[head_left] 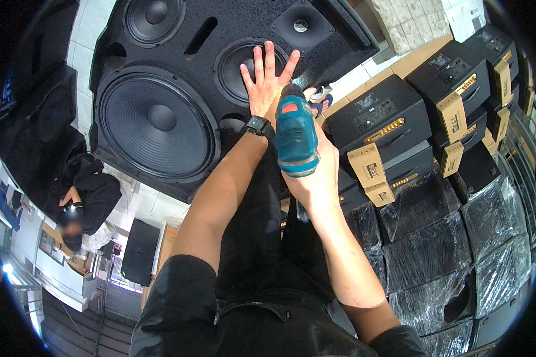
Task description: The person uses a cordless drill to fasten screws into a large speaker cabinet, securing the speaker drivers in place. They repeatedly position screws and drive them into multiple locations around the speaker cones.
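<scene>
At left, a big woofer point(161, 118) fills much of the black speaker cabinet point(184, 62); best put no weight on its cone. Right of it, your left hand point(266, 89) is spread over a smaller driver point(227, 71); bracing on rigid casing, clear of the tool's nose, would be safer. Rightmost, your right hand point(321, 166) grips the teal drill point(296, 137); hold it square and squeeze gently. The cabinet lies just beyond both hands; whether the drill touches it, I can't tell.
</scene>
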Motion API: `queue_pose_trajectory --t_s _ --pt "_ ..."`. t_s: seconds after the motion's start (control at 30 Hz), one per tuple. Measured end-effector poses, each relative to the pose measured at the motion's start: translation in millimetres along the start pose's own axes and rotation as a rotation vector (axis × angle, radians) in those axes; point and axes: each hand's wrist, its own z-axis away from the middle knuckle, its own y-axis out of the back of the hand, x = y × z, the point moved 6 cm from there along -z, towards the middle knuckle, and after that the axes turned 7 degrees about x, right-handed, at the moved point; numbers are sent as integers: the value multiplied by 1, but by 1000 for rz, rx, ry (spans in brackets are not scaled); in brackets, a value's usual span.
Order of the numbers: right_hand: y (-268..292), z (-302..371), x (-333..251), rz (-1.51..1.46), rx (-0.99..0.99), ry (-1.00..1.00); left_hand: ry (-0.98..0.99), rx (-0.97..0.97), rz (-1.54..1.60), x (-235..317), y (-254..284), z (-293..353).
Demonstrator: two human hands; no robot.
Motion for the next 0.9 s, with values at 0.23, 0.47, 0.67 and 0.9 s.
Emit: queue_pose_trajectory --t_s 0.23,0.47,0.67,0.9 --pt "0 2 1 13 7 34 0 19 -10 2 2 -1" --pt "-2 3 5 20 19 33 2 3 53 3 5 -1" --pt "-2 4 6 -36 18 46 -8 13 -14 1 1 -1" --pt "-1 2 6 -53 28 54 -7 19 -5 1 -1 0"
